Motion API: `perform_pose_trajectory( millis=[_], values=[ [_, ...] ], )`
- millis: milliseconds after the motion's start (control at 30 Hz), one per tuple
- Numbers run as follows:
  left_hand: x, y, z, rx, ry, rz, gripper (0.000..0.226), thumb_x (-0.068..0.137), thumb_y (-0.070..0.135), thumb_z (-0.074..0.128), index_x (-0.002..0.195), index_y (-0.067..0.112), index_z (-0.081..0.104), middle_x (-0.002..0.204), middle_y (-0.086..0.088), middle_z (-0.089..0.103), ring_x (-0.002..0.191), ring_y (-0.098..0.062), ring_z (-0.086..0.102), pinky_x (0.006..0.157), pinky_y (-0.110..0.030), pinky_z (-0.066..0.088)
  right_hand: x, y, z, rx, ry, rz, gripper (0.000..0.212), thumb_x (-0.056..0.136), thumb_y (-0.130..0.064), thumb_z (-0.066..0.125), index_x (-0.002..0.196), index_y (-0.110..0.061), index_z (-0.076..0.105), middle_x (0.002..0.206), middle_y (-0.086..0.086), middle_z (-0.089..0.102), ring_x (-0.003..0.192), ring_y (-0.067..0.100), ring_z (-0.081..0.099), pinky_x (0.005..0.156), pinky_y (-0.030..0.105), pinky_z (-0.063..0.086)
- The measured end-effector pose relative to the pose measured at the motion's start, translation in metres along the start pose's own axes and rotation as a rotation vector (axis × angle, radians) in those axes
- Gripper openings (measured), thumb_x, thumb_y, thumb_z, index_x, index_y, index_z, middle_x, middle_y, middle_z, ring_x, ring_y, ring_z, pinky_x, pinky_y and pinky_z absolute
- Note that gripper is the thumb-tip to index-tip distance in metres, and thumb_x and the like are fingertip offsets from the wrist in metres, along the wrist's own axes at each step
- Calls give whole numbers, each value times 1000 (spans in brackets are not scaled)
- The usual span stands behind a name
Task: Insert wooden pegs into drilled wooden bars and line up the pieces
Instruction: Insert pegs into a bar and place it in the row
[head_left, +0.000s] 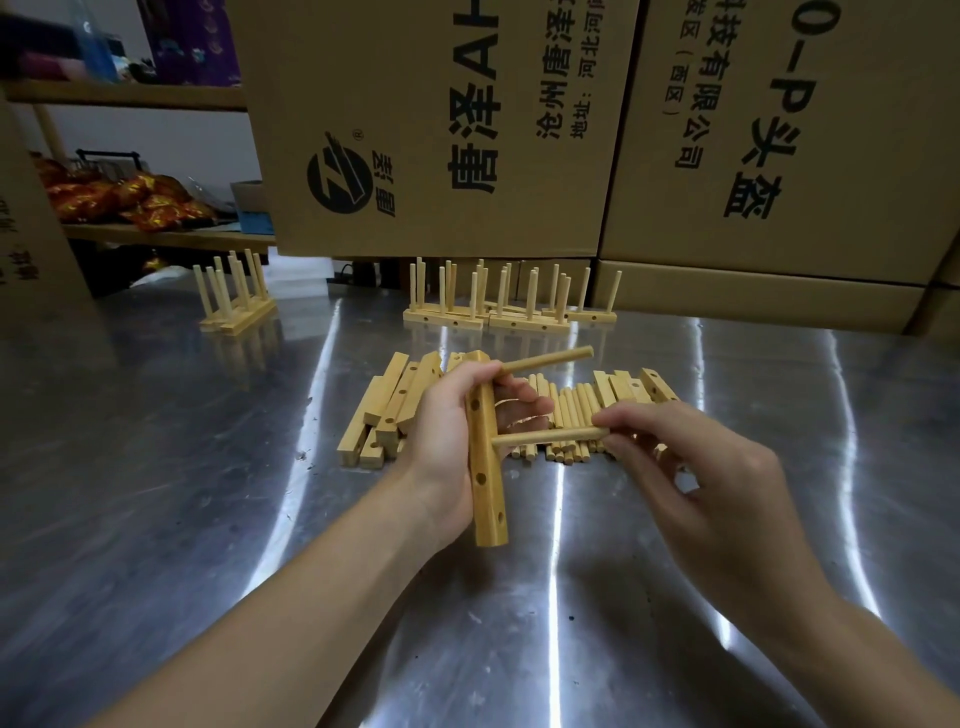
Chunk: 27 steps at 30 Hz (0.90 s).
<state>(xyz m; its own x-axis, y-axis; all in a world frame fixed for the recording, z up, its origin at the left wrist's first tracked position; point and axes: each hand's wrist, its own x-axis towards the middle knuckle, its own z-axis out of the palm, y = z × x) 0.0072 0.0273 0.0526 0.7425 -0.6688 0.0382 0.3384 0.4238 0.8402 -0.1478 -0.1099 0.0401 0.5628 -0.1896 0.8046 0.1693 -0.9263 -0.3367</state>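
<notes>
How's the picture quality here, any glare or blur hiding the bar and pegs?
Head view: bright glare streaks cross the steel table; the bar in the left hand and the peg pinched by the right hand are sharp; shelf items at top left are smeared; wide-angle bending tilts the cartons.

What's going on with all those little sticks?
A person is fitting wooden pegs into a drilled bar. The left hand grips the bar, and a first peg sticks out near its top. The right hand pinches a second peg with its end at the bar's side. Loose pegs and spare bars lie piled on the table. Finished bars with upright pegs stand at the back.
</notes>
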Motion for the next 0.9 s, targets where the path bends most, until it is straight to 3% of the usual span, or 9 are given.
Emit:
perform_pose_trajectory(
  millis=[67,200,300,400,500,700,833,900],
  values=[
    [-1,-1,2,33,-6,10,39,106,24,53,75,13,75,85,-12,72,90,-30,77,82,-41,65,1,-1,-1,-8,-23,9,10,102,-24,68,106,-20,76,93,-15,70,82,9,64,69,15,46],
    [-5,-3,5,88,-40,18,31,106,26,51,89,8,69,87,-12,72,89,-28,77,88,-43,64,0,-4,0,24,-70,94,31,104,-42,53,82,-27,67,72,-12,63,73,9,63,63,17,42],
    [-6,-4,7,102,-34,10,30,106,26,52,89,8,69,86,-12,72,88,-28,77,87,-42,64,-2,-5,0,30,-126,160,37,106,-45,46,76,-29,59,70,-8,61,69,14,61,60,25,43],
    [-6,-5,6,126,-27,7,32,107,27,51,88,8,69,86,-12,71,88,-28,77,85,-41,65,-2,-7,1,-15,-182,154,37,106,-45,45,77,-26,56,68,-8,55,65,14,54,55,21,35],
    [-5,-7,5,156,-49,14,28,107,28,52,96,7,66,88,-12,71,89,-27,76,89,-46,61,-5,-7,4,116,-183,271,54,111,-46,43,66,-19,54,59,0,53,55,13,49,51,21,33],
    [-8,-7,7,185,-64,-20,26,107,31,56,104,8,66,90,-9,70,79,-20,73,55,-36,59,-6,-3,5,113,-219,348,52,106,-49,42,65,-21,56,56,-2,54,53,12,48,51,22,34],
    [-10,-7,8,234,-74,0,25,108,31,56,104,9,67,90,-9,69,76,-20,71,49,-33,56,-5,0,9,227,-270,489,62,104,-58,42,57,-19,53,49,-5,49,47,7,43,50,22,33],
    [-9,-6,8,237,-64,3,25,108,30,55,106,7,64,87,-8,68,72,-19,69,49,-31,54,-5,2,7,211,-255,421,59,106,-60,42,66,-20,59,60,0,58,56,10,51,53,27,38]
  ],
)
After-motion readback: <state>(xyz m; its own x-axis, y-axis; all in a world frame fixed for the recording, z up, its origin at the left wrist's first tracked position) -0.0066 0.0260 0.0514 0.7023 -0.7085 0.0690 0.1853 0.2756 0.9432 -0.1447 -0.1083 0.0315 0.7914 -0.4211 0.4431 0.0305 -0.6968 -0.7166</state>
